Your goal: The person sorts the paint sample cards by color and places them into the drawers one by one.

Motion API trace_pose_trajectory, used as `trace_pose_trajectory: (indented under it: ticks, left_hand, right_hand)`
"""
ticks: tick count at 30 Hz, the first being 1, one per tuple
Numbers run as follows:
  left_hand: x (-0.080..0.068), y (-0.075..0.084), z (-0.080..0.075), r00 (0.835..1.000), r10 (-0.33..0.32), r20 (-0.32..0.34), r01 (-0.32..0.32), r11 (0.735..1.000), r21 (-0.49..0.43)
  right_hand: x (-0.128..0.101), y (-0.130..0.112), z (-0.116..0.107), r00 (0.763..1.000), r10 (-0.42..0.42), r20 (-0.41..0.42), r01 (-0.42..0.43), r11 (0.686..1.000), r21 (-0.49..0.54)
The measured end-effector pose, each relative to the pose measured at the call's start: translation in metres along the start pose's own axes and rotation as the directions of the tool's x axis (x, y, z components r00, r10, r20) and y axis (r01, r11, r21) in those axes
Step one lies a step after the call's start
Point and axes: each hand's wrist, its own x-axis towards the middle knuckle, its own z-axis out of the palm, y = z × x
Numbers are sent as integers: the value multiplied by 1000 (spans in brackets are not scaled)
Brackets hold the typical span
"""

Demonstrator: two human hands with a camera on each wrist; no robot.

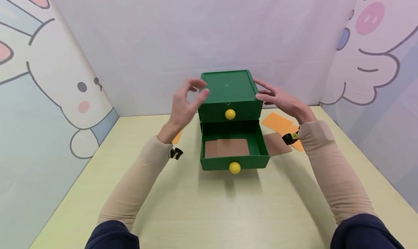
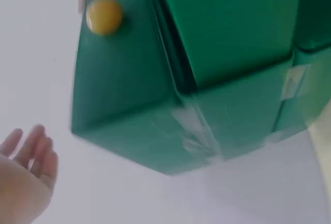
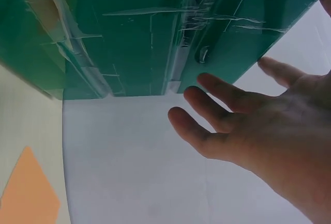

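A green two-drawer box (image 1: pixel 228 87) stands mid-table. Its upper drawer is closed, with a yellow knob (image 1: pixel 230 114). The lower drawer (image 1: pixel 233 162) is pulled out, has its own yellow knob (image 1: pixel 234 167), and holds brown cards (image 1: pixel 226 147). My left hand (image 1: pixel 187 100) hovers by the box's upper left corner with fingers loosely bent and nothing in it; in the left wrist view the left hand (image 2: pixel 26 167) is apart from the box (image 2: pixel 207 69). My right hand (image 1: pixel 277 96) is beside the box's upper right edge with fingers straight; in the right wrist view the right hand (image 3: pixel 248 125) is spread just short of the taped box side (image 3: pixel 155 32).
Orange cards (image 1: pixel 277 121) and a brown card (image 1: pixel 277 144) lie on the table right of the box. Another orange card (image 1: pixel 177 136) peeks out behind my left wrist. Cartoon-printed walls close in the left, back and right sides.
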Motion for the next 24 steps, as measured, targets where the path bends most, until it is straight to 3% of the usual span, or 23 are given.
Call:
trace_pose_trajectory:
  ticks: [2,3,6,8,11,13,18,22,24]
  left_hand:
    - [3,-10,-8,991,-134,-11,134,991,-13]
    - [4,-15,-11,978,-207,11,207,978,-28]
    - [3,-16,-21,915,-382,130,392,918,-62]
    - [0,-23,-25,875,-440,200,464,882,-88]
    - [-4,-34,-29,833,-480,276,523,845,-108]
    - [-6,-47,-29,825,-481,295,531,840,-114]
    - [-11,-62,-25,820,-482,309,538,833,-128]
    - [-12,-65,-20,813,-491,315,550,824,-137]
    - [-11,-64,-19,809,-495,315,556,820,-139]
  right_hand:
    - [-5,0,0,999,-2,-36,1,1000,-15]
    - [-8,1,0,998,3,-58,-4,1000,-22]
    - [-16,7,1,990,9,-141,-23,995,-100]
    - [-21,14,4,981,15,-191,-55,977,-204]
    - [-28,27,14,971,64,-230,-154,904,-399]
    - [-33,37,25,967,119,-227,-223,828,-514]
    - [-41,55,59,933,284,-222,-358,649,-671]
    - [-44,62,79,907,342,-244,-404,550,-731]
    - [-43,64,84,895,366,-256,-426,525,-737]
